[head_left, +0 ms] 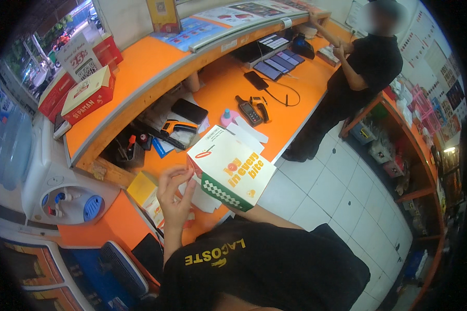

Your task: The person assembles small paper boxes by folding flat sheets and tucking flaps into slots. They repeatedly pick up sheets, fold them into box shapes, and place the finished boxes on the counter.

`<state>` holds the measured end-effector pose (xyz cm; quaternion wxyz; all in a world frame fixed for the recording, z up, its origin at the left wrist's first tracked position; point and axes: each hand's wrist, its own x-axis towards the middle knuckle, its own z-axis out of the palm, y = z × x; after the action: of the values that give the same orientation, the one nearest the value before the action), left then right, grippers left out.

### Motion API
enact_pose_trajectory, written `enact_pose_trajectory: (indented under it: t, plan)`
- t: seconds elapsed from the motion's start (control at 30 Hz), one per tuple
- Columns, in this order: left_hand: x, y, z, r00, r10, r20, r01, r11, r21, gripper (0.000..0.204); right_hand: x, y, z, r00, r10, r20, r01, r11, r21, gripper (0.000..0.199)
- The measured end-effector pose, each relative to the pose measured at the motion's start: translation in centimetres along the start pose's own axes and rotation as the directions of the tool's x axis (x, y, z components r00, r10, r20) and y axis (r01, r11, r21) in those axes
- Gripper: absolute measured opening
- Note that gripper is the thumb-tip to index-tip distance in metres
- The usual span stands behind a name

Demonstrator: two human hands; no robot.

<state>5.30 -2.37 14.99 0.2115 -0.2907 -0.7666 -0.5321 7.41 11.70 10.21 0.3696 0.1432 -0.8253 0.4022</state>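
A white cardboard food box (pixel 236 163) with orange and yellow lettering and a green checkered side is held up before me, tilted. My left hand (pixel 175 197) is at its left edge, thumb and fingers closing on the reddish side there. My right forearm (pixel 267 216) runs in under the box's near side; the box hides that hand and its fingers. Beyond the box on the orange counter lie a pink bottle with a blue cap (pixel 227 117) and white paper (pixel 246 130). A yellow-and-white carton (pixel 144 191) stands beside my left wrist.
Yellow-and-black handheld devices (pixel 179 126), phones (pixel 189 110) and a black handset (pixel 250 111) lie on the counter (pixel 220 85). A white water dispenser (pixel 70 176) stands at left. A person in black (pixel 371 62) stands at the far right beside shelves (pixel 394 150).
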Motion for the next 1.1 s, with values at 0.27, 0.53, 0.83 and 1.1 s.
enact_pose_trajectory:
  t: [0.27,0.53,0.83,1.1]
  plan:
    - [-0.1,0.7,0.9,0.994,-0.031,0.102,0.033,0.999,-0.021,0.024,-0.8,0.0,-0.3,0.995,0.058,0.084,-0.063,0.996,0.063,0.032]
    - [-0.3,1.3,0.5,0.992,-0.051,-0.117,0.063,0.993,0.101,0.011,-1.9,0.1,-0.8,0.985,0.128,0.117,-0.141,0.984,0.113,0.032]
    - [-0.9,0.1,1.3,0.987,-0.16,0.003,0.159,0.986,0.046,0.022,-1.7,0.4,-0.2,0.936,0.332,0.117,-0.352,0.894,0.277,0.032]
    - [0.0,-2.1,0.5,0.841,-0.428,0.332,0.535,0.753,-0.383,0.041,0.6,-0.9,-2.7,0.901,0.065,0.429,-0.266,0.864,0.428,0.086]
